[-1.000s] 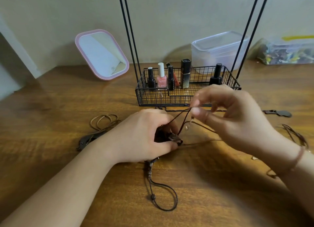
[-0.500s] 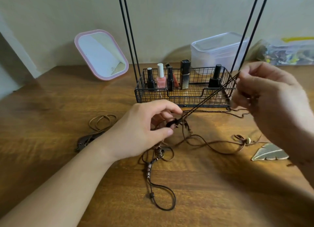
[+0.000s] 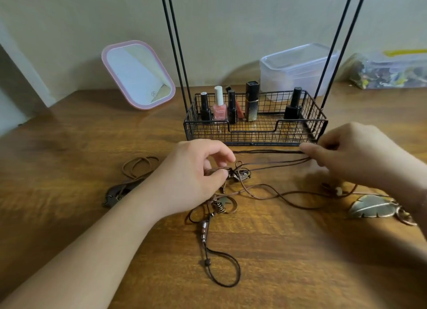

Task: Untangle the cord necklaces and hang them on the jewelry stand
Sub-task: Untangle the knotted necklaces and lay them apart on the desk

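Note:
A tangle of brown and black cord necklaces [image 3: 240, 177] lies on the wooden table in front of the black wire jewelry stand [image 3: 254, 133]. My left hand [image 3: 194, 177] pinches the knot of cords at the tangle's left side. My right hand [image 3: 351, 156] pinches several cord strands stretched taut to the right, low over the table. A beaded black cord loop [image 3: 219, 262] trails toward me. A metal leaf pendant [image 3: 372, 208] lies under my right wrist. Another brown cord necklace with a dark pendant [image 3: 129, 177] lies apart at the left.
The stand's basket holds nail polish bottles [image 3: 219, 106] and its black uprights [image 3: 175, 43] rise out of view. A pink-framed mirror [image 3: 138, 75] leans on the wall at left. A clear plastic box [image 3: 298, 70] and a bag [image 3: 390, 73] sit behind.
My right hand came down from basket height to just above the table, drawing the strands flat and level. My left hand stayed at the knot. The leaf pendant came into view from under my right hand.

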### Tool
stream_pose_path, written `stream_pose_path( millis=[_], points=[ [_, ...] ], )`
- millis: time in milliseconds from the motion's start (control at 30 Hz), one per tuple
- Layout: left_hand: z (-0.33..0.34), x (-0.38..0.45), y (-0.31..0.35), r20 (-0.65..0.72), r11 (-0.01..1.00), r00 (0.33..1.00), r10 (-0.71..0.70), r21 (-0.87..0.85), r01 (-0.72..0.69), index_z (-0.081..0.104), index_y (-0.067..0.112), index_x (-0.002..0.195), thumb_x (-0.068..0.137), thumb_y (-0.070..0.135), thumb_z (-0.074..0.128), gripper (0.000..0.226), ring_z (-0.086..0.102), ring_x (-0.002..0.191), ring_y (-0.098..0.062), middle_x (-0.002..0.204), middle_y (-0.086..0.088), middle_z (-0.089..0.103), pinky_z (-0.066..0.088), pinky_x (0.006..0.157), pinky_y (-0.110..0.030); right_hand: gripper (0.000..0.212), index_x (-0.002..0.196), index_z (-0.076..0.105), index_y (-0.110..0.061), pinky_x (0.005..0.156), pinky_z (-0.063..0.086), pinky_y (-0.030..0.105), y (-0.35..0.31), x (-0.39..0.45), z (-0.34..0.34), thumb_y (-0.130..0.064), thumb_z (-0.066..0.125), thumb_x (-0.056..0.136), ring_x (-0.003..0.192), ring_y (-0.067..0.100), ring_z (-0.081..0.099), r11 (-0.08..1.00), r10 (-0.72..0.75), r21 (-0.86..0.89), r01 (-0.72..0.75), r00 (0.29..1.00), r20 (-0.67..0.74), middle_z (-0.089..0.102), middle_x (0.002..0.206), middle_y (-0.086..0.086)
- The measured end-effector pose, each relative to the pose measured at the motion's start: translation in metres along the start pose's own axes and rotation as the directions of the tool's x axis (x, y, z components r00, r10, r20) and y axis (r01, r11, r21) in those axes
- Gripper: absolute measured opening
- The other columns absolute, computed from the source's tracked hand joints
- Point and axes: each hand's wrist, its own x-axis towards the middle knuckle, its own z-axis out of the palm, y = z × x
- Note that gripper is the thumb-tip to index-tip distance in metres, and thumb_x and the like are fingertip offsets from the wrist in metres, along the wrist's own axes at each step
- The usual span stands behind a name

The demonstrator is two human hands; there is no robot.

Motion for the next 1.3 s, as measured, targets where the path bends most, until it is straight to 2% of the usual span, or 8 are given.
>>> stream_pose_path(
  millis=[200, 300, 433, 700, 800, 933, 1100, 1300],
  points=[
    [0.005, -0.001, 0.001, 0.025, 0.997, 1.0, 0.009, 0.071, -0.011, 0.065, 0.041, 0.105, 0.086, 0.029, 0.071, 0.023, 0.056, 0.071, 0.003, 0.08, 0.024, 0.058, 0.04, 0.057, -0.006, 0.022, 0.067, 0.062, -0.033, 0.057, 0.043, 0.026, -0.001, 0.004, 0.018, -0.045, 0.063, 0.086, 0.068, 0.011, 0.058, 0.979, -0.192, -0.076, 0.189, 0.981, -0.04, 0.061, 0.068, -0.013],
    [0.007, -0.001, 0.002, 0.018, 0.996, 1.0, 0.02, 0.084, -0.021, 0.067, 0.04, 0.105, 0.087, 0.027, 0.071, 0.023, 0.06, 0.075, 0.002, 0.08, 0.023, 0.061, 0.046, 0.063, -0.008, 0.009, 0.077, 0.067, -0.036, 0.068, 0.046, 0.03, -0.017, -0.006, 0.025, -0.043, 0.064, 0.081, 0.082, 0.012, 0.055, 0.911, -0.401, 0.029, 0.412, 0.898, -0.183, 0.06, 0.079, -0.017],
    [0.007, 0.0, 0.003, -0.019, 0.999, 0.999, 0.037, 0.017, -0.036, 0.07, 0.035, 0.103, 0.086, 0.022, 0.073, 0.022, 0.064, 0.08, 0.002, 0.083, 0.019, 0.068, 0.051, 0.07, -0.01, 0.016, 0.083, 0.07, -0.035, 0.069, 0.049, 0.034, -0.038, -0.015, 0.036, -0.048, 0.062, 0.08, 0.081, 0.011, 0.052, 0.815, -0.553, 0.132, 0.564, 0.825, -0.112, 0.057, 0.079, -0.018],
    [0.002, -0.002, 0.008, -0.155, 0.989, 0.985, 0.08, -0.107, -0.097, 0.068, 0.03, 0.106, 0.081, 0.017, 0.077, 0.03, 0.068, 0.087, -0.001, 0.089, 0.013, 0.071, 0.053, 0.075, -0.013, 0.04, 0.078, 0.051, -0.033, 0.059, 0.046, 0.034, -0.043, -0.018, 0.041, -0.071, 0.059, 0.068, 0.074, 0.009, 0.045, 0.786, -0.57, 0.122, 0.606, 0.787, -0.236, 0.047, 0.076, -0.019],
    [0.001, -0.003, 0.009, -0.158, 0.984, 0.983, 0.096, -0.133, -0.117, 0.067, 0.032, 0.105, 0.082, 0.018, 0.076, 0.028, 0.066, 0.081, -0.009, 0.085, 0.013, 0.069, 0.055, 0.071, -0.021, 0.032, 0.086, 0.055, -0.033, 0.062, 0.043, 0.03, -0.041, -0.014, 0.042, -0.059, 0.065, 0.071, 0.076, 0.008, 0.048, 0.797, -0.537, 0.157, 0.584, 0.802, -0.26, 0.053, 0.081, -0.02],
    [-0.002, -0.003, 0.007, -0.123, 0.968, 0.983, 0.134, -0.196, -0.156, 0.066, 0.032, 0.107, 0.088, 0.016, 0.07, 0.025, 0.063, 0.089, -0.012, 0.09, 0.011, 0.066, 0.053, 0.078, -0.024, 0.006, 0.09, 0.069, -0.036, 0.065, 0.041, 0.021, -0.033, -0.01, 0.04, -0.035, 0.064, 0.086, 0.079, 0.003, 0.056, 0.801, -0.529, 0.254, 0.542, 0.84, -0.122, 0.064, 0.083, -0.018],
    [-0.006, 0.001, 0.002, -0.039, 0.876, 0.994, 0.105, -0.469, -0.111, 0.063, 0.022, 0.111, 0.087, 0.014, 0.058, 0.027, 0.06, 0.097, -0.013, 0.095, 0.003, 0.063, 0.05, 0.089, -0.033, 0.025, 0.08, 0.061, -0.027, 0.068, 0.048, 0.022, -0.025, -0.01, 0.035, -0.033, 0.043, 0.096, 0.078, 0.005, 0.063, 0.8, -0.465, 0.409, 0.44, 0.884, -0.042, 0.068, 0.08, -0.015],
    [-0.008, 0.001, 0.002, 0.038, 0.713, 0.997, 0.063, -0.701, -0.018, 0.062, 0.014, 0.11, 0.087, 0.008, 0.051, 0.026, 0.061, 0.072, -0.021, 0.091, -0.01, 0.057, 0.051, 0.068, -0.023, 0.03, 0.082, 0.056, -0.02, 0.068, 0.046, 0.017, -0.025, -0.01, 0.034, -0.035, 0.037, 0.099, 0.075, 0.007, 0.063, 0.769, -0.47, 0.462, 0.441, 0.881, -0.059, 0.07, 0.074, -0.007]
  ],
)
